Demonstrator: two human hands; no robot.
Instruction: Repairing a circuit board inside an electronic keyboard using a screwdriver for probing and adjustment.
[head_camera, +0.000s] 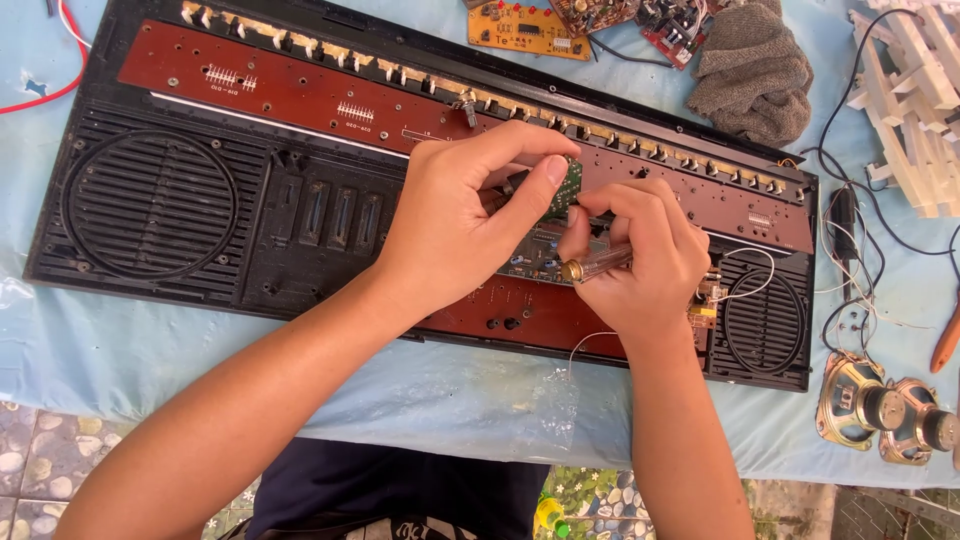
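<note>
both hands (540, 225) curled, pinching green board (566, 190), screwdriver (598, 266).

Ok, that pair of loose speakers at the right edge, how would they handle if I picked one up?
The speakers show bulky round magnets, so probably heavy for their size. They look linked by thin wires, so lifting one may drag the other. The round rims could roll if tipped on edge.
</note>
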